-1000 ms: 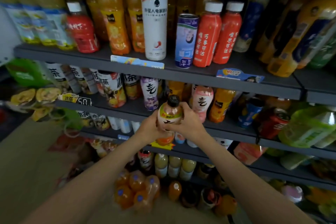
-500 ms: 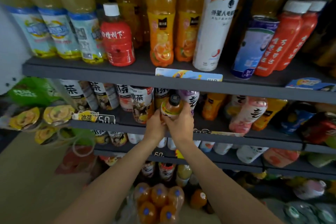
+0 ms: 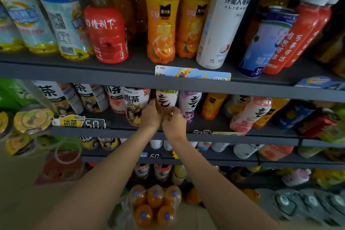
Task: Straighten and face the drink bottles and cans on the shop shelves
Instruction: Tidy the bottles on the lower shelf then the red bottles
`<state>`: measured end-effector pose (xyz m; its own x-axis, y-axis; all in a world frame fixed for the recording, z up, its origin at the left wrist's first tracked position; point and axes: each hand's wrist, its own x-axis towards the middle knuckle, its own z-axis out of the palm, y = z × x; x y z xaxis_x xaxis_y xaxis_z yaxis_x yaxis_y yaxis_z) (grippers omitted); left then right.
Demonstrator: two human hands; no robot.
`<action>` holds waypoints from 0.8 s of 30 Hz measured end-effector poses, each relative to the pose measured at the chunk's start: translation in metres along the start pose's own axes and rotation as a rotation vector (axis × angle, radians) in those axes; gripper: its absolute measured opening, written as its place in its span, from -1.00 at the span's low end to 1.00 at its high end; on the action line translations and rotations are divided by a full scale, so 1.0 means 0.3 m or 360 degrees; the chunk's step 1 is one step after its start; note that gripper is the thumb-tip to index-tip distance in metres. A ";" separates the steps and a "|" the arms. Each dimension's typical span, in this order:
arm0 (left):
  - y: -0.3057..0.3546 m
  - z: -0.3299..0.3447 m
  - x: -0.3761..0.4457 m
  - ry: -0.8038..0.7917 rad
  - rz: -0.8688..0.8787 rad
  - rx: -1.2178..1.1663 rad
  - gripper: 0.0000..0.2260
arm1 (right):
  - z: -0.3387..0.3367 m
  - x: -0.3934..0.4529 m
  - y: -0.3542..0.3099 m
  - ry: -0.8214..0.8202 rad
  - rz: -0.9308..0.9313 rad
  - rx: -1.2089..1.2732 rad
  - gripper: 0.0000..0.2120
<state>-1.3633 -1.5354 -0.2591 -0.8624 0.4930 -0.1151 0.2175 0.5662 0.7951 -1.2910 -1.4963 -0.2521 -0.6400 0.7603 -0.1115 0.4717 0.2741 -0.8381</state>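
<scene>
Hands meet at a small amber bottle (image 3: 165,104) on the middle shelf (image 3: 242,132), its top hidden under the shelf above. The left hand (image 3: 150,115) wraps its fingers round the bottle's left side; the right hand (image 3: 174,121) holds the lower right side with curled fingers. The bottle stands upright, white label facing out. Just left of the left hand is an iced tea bottle (image 3: 135,106); just right of the right hand, a purple-labelled bottle (image 3: 190,105). Well beyond the right hand a pink bottle (image 3: 250,114) leans over.
</scene>
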 end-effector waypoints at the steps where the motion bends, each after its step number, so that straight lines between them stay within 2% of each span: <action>1: 0.000 0.005 0.002 0.0024 0.0010 -0.0009 -0.60 | 0.001 -0.002 0.003 -0.0007 -0.0014 -0.0015 -0.71; 6: -0.017 0.024 -0.029 0.0192 -0.0011 0.0078 -0.67 | -0.060 -0.021 0.055 -0.0002 -0.0057 -0.0074 -0.64; 9: -0.030 0.057 -0.100 0.0361 -0.0020 0.0044 -0.79 | -0.183 0.013 0.126 0.0391 0.0155 -0.0014 -0.77; 10: -0.026 0.076 -0.121 0.0332 0.0071 0.0058 -0.82 | -0.224 0.037 0.149 0.0510 0.0254 0.0062 -0.76; 12: -0.004 0.119 -0.140 0.0177 0.0293 0.0078 -0.85 | -0.288 0.105 0.183 0.0595 0.0428 0.0171 -0.60; 16: 0.070 0.169 -0.130 0.0045 0.0457 0.0028 -0.89 | -0.295 0.259 0.218 0.0453 0.0510 0.0199 -0.35; 21: 0.086 0.215 -0.124 0.0036 0.0406 0.0029 -0.88 | -0.244 0.328 0.257 0.0575 0.0488 0.0254 -0.31; 24: 0.091 0.235 -0.133 0.0048 0.0361 0.0036 -0.88 | -0.259 0.267 0.272 0.0615 0.0443 0.0277 -0.37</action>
<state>-1.2906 -1.4931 -0.2748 -0.8034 0.5896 0.0834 0.4174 0.4577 0.7850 -1.2568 -1.3673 -0.2879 -0.2174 0.9620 -0.1651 0.4634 -0.0471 -0.8849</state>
